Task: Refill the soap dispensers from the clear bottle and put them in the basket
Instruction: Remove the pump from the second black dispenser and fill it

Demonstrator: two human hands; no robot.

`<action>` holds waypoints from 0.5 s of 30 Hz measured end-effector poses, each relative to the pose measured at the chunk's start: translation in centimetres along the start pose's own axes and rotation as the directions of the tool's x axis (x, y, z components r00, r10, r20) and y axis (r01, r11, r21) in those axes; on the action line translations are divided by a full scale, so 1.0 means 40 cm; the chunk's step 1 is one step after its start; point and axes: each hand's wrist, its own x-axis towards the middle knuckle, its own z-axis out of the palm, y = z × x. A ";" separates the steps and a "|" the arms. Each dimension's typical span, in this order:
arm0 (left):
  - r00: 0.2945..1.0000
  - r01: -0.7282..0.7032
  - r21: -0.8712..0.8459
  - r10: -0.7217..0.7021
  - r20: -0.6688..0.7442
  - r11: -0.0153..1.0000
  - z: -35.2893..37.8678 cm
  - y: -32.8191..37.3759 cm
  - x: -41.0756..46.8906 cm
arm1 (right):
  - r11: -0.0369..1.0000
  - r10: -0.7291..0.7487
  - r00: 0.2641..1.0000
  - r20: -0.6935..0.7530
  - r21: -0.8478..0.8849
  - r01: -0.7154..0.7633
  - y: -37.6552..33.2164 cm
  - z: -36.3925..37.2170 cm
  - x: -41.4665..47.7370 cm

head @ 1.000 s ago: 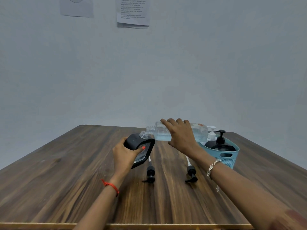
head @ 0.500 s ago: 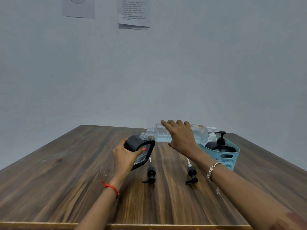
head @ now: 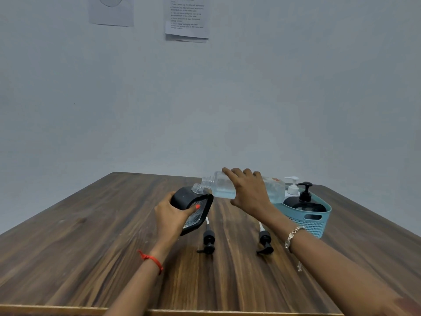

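Observation:
My left hand (head: pixel 172 213) grips a black soap dispenser (head: pixel 193 204), tilted with its clear open neck pointing up and to the right. My right hand (head: pixel 248 190) holds the clear bottle (head: pixel 222 185) on its side, mouth against the dispenser's neck; pale blue liquid lies in it. Two black pump heads lie on the table, one (head: pixel 208 242) below the dispenser, the other (head: pixel 265 244) under my right wrist. The teal basket (head: pixel 312 218) at the right holds a black dispenser (head: pixel 304 202) and a white-pump dispenser (head: pixel 292 187).
The wooden table (head: pixel 91 247) stretches wide to the left and front, its front edge at the bottom of view. A plain wall with two paper sheets (head: pixel 186 17) rises behind the far edge.
The clear bottle's mouth has tipped slightly upward relative to the dispenser's neck. Both hands keep their holds and barely shift.

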 end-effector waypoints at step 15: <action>0.993 0.109 -0.119 -0.102 0.063 0.987 -0.019 -0.016 0.023 | 0.374 0.390 0.887 0.248 0.838 -0.399 0.044 -0.001 0.001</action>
